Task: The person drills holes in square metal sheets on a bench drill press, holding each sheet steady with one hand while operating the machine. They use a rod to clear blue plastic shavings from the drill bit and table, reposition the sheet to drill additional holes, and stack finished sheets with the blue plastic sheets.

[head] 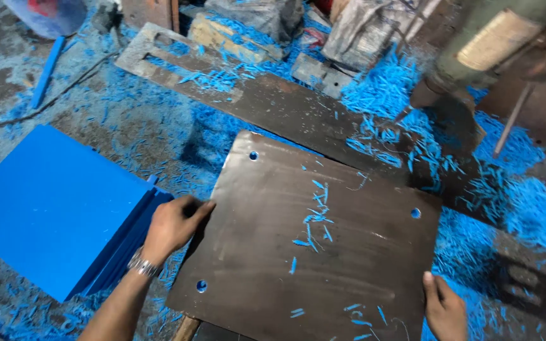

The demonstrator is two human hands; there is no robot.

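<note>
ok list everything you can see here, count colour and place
metal plate: one, dark brown, centre, three holes visible, a few shavings on it
plastic sheets: one stack, blue, left on the floor
shavings: many, light blue, scattered across floor and plates
long slotted plate: one, dark, behind the centre plate
machine: one, greenish, upper right
strip: one, blue, upper left
wristwatch: one, silver, left wrist
left hand: on the plate's left edge
right hand: on the plate's lower right edge

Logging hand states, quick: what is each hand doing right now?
Left hand: closed, gripping the left edge of the dark square metal plate.
Right hand: thumb on the plate's right edge; grip cannot be told.
</note>
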